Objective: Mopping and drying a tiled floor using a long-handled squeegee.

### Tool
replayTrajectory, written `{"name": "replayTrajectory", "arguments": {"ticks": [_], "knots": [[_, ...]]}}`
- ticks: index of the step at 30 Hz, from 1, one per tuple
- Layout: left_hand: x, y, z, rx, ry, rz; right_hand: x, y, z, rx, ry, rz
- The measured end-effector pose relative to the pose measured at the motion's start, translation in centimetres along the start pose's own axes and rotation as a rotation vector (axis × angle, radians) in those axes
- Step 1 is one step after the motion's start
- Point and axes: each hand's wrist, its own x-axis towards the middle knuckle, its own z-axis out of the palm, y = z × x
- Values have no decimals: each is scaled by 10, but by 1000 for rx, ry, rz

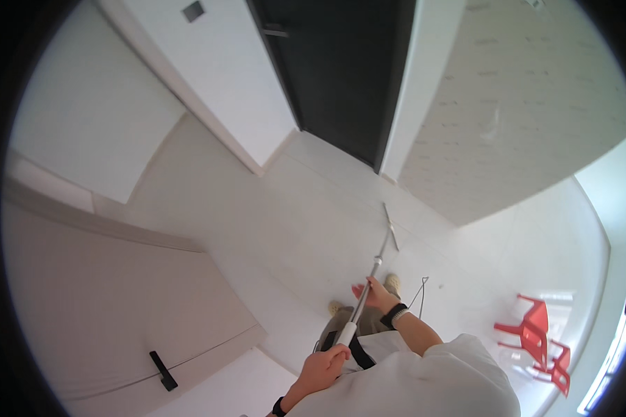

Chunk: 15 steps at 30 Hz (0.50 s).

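Note:
A long-handled mop slants from my waist down to the floor ahead. Its silver pole has a white grip at the upper end, and its head shows only as a thin dark bar on the floor. My left hand is closed around the pole's top, by the white grip. Lower down, my right hand wraps the metal pole, with fingers showing on its far side. Dark bands sit on both wrists.
Ahead stands a dark door between white walls. Right of my feet a thin wire frame rests near the floor. Red chairs stand at the right. A beige panel with a black handle is at lower left.

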Motion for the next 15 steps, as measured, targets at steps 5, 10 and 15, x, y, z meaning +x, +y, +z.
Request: {"name": "replayTrajectory", "arguments": {"ticks": [5,10,15], "knots": [[-12,-5,-21,-6,20,78,-29,19,57,85,271,-206],[5,-21,-48,-109,-148,130,-36,10,30,76,429,-396],[100,-75,-61,-229,-201,206,17,-34,-11,234,364,-445]]}}
